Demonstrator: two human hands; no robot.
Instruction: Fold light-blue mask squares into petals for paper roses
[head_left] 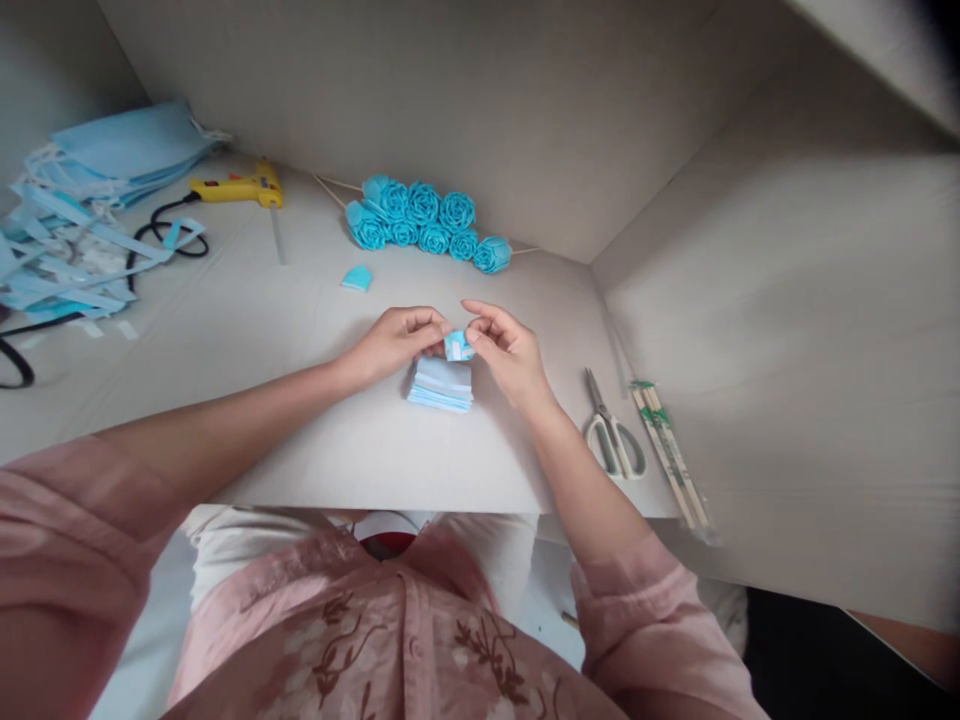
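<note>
Between my two hands is a small folded piece of blue mask fabric [458, 347] with whitish parts. My left hand [409, 335] pinches its left side between thumb and fingers. At its right side, my right hand [511, 352] closes thumb and fingers on the same piece, with the index finger stretched out. Just below lies a stack of cut pale blue fabric squares [441, 386] on the table. Up and to the left of my hands rests a rounded blue petal piece [357, 278].
Blue fabric roses [424, 218] on sticks lie along the back wall. A yellow glue gun [240, 188] with a black cord stands left, beside a pile of blue face masks [127, 150] and cut strips [67, 250]. Scissors [613, 435] and bagged wooden sticks [671, 455] lie right.
</note>
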